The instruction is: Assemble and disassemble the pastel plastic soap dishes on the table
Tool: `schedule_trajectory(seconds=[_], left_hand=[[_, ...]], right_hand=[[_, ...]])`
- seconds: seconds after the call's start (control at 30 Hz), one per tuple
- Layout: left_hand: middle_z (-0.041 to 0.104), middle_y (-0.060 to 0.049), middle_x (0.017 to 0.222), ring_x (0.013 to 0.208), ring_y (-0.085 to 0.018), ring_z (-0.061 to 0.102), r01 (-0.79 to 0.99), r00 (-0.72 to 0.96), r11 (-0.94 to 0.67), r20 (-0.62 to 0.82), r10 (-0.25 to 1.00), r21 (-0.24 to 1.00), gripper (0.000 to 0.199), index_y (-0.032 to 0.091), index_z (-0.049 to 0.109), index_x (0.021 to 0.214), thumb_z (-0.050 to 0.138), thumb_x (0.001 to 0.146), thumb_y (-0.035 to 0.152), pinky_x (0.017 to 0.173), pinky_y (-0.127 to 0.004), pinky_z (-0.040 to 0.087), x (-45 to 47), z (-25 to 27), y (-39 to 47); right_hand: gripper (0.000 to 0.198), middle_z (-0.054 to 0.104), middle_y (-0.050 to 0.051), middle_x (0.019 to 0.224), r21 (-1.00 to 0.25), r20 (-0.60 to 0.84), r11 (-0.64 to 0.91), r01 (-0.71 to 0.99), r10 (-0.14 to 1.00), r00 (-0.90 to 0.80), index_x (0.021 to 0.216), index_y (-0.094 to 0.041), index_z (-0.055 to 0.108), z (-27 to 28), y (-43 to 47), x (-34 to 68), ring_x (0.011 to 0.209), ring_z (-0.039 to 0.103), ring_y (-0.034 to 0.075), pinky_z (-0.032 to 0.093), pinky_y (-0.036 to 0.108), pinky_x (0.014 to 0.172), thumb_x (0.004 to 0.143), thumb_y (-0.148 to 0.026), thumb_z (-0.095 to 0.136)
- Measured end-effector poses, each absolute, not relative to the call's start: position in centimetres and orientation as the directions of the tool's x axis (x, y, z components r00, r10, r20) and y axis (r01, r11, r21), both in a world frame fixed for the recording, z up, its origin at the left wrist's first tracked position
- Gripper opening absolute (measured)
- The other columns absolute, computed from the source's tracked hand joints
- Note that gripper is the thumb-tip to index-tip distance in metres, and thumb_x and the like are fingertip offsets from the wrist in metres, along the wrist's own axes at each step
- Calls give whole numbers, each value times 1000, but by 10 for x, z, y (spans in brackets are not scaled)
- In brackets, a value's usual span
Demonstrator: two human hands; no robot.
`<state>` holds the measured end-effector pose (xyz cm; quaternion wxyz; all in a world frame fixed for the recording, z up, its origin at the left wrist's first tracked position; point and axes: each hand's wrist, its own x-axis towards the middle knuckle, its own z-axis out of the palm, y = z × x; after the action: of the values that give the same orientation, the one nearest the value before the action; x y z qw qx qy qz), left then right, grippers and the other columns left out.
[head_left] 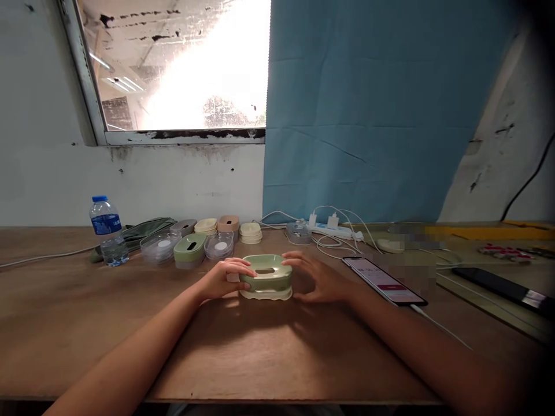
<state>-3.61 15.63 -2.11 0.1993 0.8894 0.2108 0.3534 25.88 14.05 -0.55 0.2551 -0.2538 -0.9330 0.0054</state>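
A glossy green oval box (269, 281) with a slot in its top, like a soap box, sits near the middle of the table. Under it shows a cream base with a wavy edge (266, 295). My left hand (228, 277) is closed on the box's left side, fingers over the top rim and thumb against the front. At the opposite side, my right hand (318, 278) has its fingertips at the upper right rim. Its thumb is spread low beside the cream base, with a gap between thumb and fingers.
Behind stand another green box (189, 248), clear plastic trays (161, 247), cream pieces (250, 233) and a pink-brown box (228, 223). A water bottle (108, 231) is at the left. Right of my hands lie a phone (384, 281) on a cable and a power strip (336, 230).
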Motion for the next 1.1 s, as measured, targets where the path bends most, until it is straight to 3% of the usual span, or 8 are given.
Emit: schedule_trajectory(seconds=[0.3, 0.83, 1.1], left_hand=[[62, -10, 110, 118, -24, 45, 272, 654, -688, 395, 645, 673, 29, 19, 66, 101, 65, 73, 27, 98, -37, 37, -43, -28, 157], [64, -11, 104, 111, -23, 51, 301, 660, -727, 415, 626, 617, 27, 17, 67, 96, 66, 70, 25, 95, -33, 39, -38, -25, 154], [67, -8, 96, 100, -22, 57, 337, 677, -791, 453, 581, 510, 24, 16, 66, 91, 67, 67, 20, 89, -32, 42, -34, -21, 153]], right_hand=[[43, 54, 7, 114, -159, 445, 869, 469, 487, -752, 111, -24, 53, -10, 142, 255, 106, 51, 22, 41, 36, 92, 69, -29, 64], [31, 57, 7, 103, -248, 457, 886, 392, 464, -759, 99, -20, 57, -12, 146, 253, 96, 55, 18, 44, 32, 86, 73, -35, 65], [32, 57, 7, 102, -254, 448, 872, 418, 489, -748, 95, -19, 56, -12, 145, 252, 93, 55, 18, 44, 31, 83, 70, -36, 66]])
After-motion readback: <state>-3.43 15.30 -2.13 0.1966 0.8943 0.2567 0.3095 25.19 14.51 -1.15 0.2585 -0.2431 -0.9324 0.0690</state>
